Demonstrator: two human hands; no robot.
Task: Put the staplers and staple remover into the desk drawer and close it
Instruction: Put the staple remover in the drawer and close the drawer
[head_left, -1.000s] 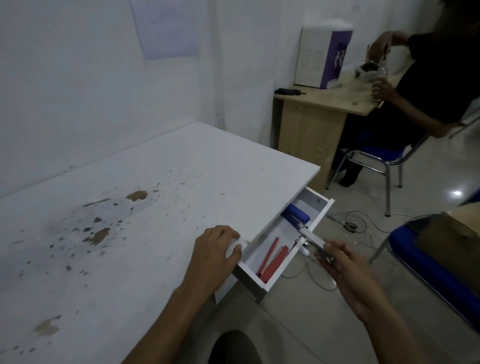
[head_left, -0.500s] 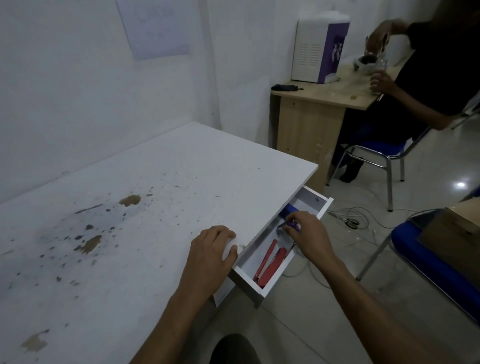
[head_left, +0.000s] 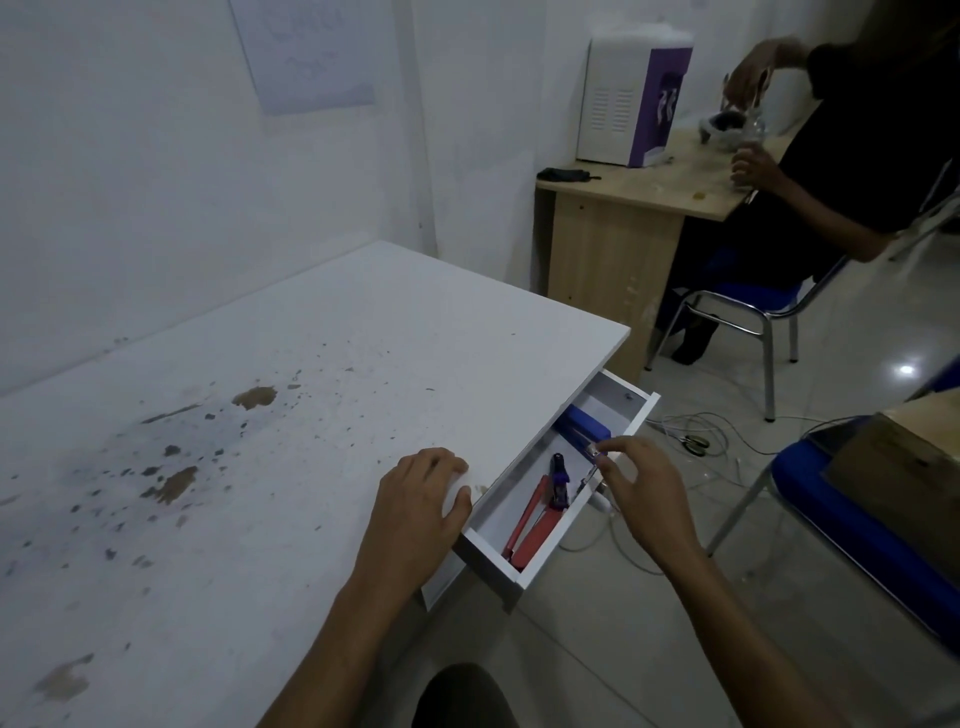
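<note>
The white desk drawer (head_left: 641, 415) stands pulled out at the desk's right side. A blue stapler (head_left: 582, 428) lies at its far end and a red stapler (head_left: 530, 525) at its near end. Between them lies a dark purple staple remover (head_left: 560, 480). My right hand (head_left: 641, 488) hovers over the drawer's outer wall, with thumb and forefinger pinched on the blue stapler's shiny metal tip. My left hand (head_left: 421, 501) rests palm down on the white desk (head_left: 311, 415), fingertips at the edge just above the drawer.
A person sits on a blue chair (head_left: 753, 306) at a wooden desk (head_left: 623, 234) at the back right, where a white and purple appliance (head_left: 631, 98) stands. Cables (head_left: 691, 441) lie on the floor beyond the drawer. Another blue chair (head_left: 857, 519) stands close on the right.
My right hand carried the staple remover into the drawer and let it go there. It now pinches the blue stapler's tip. My left hand has stayed on the desk edge.
</note>
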